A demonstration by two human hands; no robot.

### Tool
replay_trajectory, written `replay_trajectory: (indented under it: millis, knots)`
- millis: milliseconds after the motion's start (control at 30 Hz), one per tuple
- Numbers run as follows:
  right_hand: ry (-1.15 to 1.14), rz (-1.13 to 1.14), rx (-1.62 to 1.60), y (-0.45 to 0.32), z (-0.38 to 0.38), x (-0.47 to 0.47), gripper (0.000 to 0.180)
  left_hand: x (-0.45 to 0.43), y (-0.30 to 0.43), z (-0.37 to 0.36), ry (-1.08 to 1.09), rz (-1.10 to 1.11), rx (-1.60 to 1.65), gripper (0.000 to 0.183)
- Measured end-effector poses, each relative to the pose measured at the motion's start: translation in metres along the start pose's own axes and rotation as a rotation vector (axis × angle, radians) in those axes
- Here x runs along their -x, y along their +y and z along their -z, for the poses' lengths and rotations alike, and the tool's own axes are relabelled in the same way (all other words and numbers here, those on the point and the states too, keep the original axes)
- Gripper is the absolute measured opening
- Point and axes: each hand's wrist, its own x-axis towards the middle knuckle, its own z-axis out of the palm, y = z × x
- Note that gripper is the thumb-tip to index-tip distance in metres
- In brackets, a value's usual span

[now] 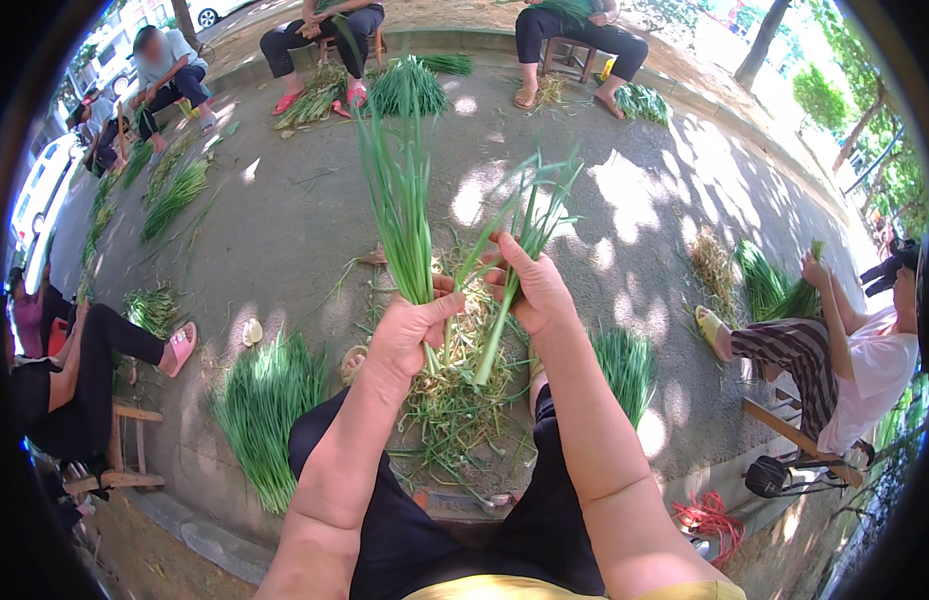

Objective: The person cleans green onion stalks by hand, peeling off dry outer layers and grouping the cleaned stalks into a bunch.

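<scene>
My left hand [415, 326] grips a bundle of long green stalks with thin leaves [404, 240], their leafy ends pointing away from me. To its right, my right hand [528, 285] holds a smaller bunch of green stalks [502, 330], its pale cut ends slanting down to the left. A loose stalk passes between the two hands. Below them, a heap of trimmed and yellowed scraps [464, 420] lies on the pavement between my feet. A large pile of green stalks [269, 420] rests beside my left leg, and another pile [623, 371] beside my right leg.
Several seated people with green piles surround me, among them a person in striped trousers [787, 352] at the right and a person in dark trousers [119, 337] at the left. Red plastic cord [716, 525] lies at the lower right near a black bag [766, 477]. A curb [224, 544] runs behind my feet.
</scene>
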Motion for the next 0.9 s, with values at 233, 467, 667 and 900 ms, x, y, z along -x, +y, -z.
replay_trajectory:
  millis: [233, 467, 667, 900]
  knots:
    - [-0.018, -0.086, -0.299, 0.001, 0.017, -0.011, 0.023, -0.007, 0.002, 0.013, -0.082, -0.017, 0.259, 0.014]
    - [-0.113, -0.074, -0.213, 0.006, 0.007, -0.006, 0.019, -0.004, 0.007, 0.010, -0.059, 0.019, 0.284, 0.018]
    - [-0.152, -0.043, -0.014, 0.008, -0.014, 0.008, 0.017, -0.002, 0.002, 0.003, -0.095, 0.033, 0.154, 0.025]
    - [-0.084, 0.020, 0.121, 0.010, -0.013, 0.008, 0.019, -0.001, 0.001, 0.001, -0.117, 0.044, 0.197, 0.022]
